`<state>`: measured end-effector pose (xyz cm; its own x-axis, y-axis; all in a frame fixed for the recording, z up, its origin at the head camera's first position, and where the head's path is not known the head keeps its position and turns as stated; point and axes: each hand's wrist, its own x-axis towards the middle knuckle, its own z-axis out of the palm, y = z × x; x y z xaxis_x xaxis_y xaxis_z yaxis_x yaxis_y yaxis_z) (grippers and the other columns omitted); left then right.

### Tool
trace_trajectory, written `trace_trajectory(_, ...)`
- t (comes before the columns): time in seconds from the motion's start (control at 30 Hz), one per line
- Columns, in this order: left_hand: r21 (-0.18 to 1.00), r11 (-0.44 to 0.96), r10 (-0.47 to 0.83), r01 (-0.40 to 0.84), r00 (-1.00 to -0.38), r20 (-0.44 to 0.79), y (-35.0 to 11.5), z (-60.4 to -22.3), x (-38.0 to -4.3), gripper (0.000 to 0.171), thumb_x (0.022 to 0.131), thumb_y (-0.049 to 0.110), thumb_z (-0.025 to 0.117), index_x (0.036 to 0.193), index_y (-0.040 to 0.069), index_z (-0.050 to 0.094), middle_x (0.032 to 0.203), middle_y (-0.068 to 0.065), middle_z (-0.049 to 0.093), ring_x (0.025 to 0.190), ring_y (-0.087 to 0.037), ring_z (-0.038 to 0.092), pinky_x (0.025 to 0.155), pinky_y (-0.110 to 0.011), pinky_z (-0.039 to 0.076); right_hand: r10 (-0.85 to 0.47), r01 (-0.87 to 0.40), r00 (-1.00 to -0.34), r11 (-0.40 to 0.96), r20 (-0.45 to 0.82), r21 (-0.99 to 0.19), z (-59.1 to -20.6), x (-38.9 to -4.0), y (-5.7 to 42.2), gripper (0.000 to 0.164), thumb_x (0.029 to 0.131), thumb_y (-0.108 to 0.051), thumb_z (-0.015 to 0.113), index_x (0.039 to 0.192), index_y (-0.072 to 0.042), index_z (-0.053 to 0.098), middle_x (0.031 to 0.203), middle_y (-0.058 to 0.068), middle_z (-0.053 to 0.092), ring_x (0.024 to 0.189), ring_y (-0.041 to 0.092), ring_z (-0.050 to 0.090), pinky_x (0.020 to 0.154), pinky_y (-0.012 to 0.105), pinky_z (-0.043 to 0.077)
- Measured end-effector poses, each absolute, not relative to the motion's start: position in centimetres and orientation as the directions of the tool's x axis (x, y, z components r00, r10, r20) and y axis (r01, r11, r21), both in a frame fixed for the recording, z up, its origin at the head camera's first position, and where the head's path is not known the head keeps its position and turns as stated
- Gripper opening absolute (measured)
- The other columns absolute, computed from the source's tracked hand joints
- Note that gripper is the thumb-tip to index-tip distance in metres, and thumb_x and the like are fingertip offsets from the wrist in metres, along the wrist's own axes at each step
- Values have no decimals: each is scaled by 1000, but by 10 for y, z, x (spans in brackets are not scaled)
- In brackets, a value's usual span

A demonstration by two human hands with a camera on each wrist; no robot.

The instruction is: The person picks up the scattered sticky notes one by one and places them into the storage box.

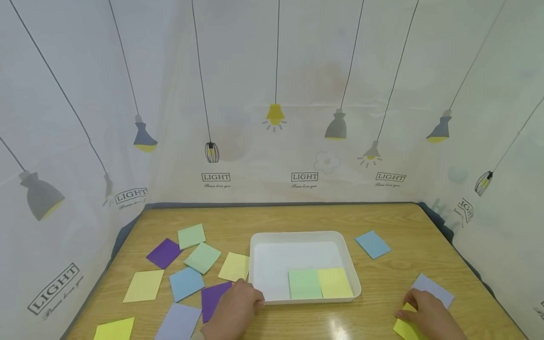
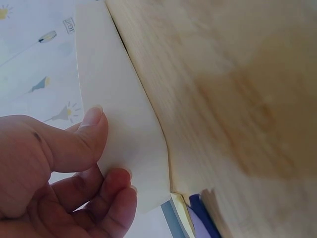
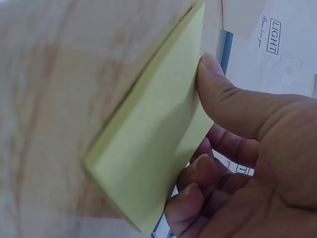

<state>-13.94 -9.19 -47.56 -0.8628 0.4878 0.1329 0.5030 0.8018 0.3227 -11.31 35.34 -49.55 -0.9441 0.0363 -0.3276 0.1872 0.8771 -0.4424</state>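
Note:
A white plastic tray (image 1: 272, 236) lies on the table, holding a green sticky-note pad (image 1: 305, 284) and a yellow pad (image 1: 335, 283) side by side in its near right corner. My left hand (image 1: 238, 307) holds the tray's near left corner; in the left wrist view its thumb and curled fingers are on the wall. To the right of the tray, my right hand (image 1: 431, 314) grips a bright yellow sticky-note pad (image 3: 153, 124) by its edge between thumb and fingers. A lavender pad (image 1: 435, 289) lies partly hidden behind that hand.
Left of the tray several pads are scattered: purple (image 1: 164, 253), green (image 1: 202, 258), blue (image 1: 187, 283), pale yellow (image 1: 143, 285), lavender (image 1: 178, 322) and bright yellow (image 1: 114, 329). Another blue pad (image 1: 373, 244) lies right of the tray. A lamp-printed curtain (image 1: 255, 156) surrounds the table.

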Motion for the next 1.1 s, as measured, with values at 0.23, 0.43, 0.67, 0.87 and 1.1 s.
trace_trajectory(0.23, 321, 804, 489, 501, -863, 125, -92, -475, -140, 7, 76, 17, 70, 71, 19, 72, 63, 10, 57, 64, -7, 40, 54, -23, 39, 36, 174, -950, 886, -310, -429, -491, -112, 352, 49, 70, -52, 70, 85, -7, 55, 79, 1, 55, 73, 18, 45, 67, 40, 45)
trace_trajectory(0.43, 322, 802, 491, 503, -862, 125, -92, -475, -140, 8, 76, 16, 70, 69, 19, 72, 62, 10, 56, 63, -7, 39, 54, -23, 39, 52, 178, -956, 884, -289, -432, -485, -108, 347, 43, 74, -49, 68, 85, -10, 52, 77, 1, 51, 72, 18, 43, 65, 37, 41)
trace_trajectory(0.67, 317, 798, 495, 513, -857, 140, -92, -475, -140, 7, 76, 16, 70, 70, 19, 72, 62, 10, 57, 64, -7, 40, 54, -23, 39, 15, 99, -980, 901, -198, -423, -480, -107, 342, 24, 85, -34, 61, 89, -11, 57, 77, -1, 54, 69, 16, 43, 62, 34, 41)
trace_trajectory(0.87, 314, 802, 489, 508, -860, 143, -92, -476, -140, 8, 75, 15, 70, 69, 20, 72, 62, 10, 56, 64, -7, 39, 54, -23, 39, -32, 40, -989, 886, -147, -462, -473, -111, 337, 11, 89, -16, 56, 93, -9, 63, 84, 0, 63, 71, 15, 50, 63, 35, 46)
trace_trajectory(1.1, 306, 808, 489, 504, -862, 131, -92, -477, -140, 7, 75, 15, 70, 72, 20, 73, 65, 9, 58, 65, -7, 40, 55, -23, 41, -38, 47, -985, 878, -168, -476, -465, -116, 331, 11, 92, -10, 50, 91, -9, 61, 75, 0, 57, 64, 17, 43, 58, 33, 40)
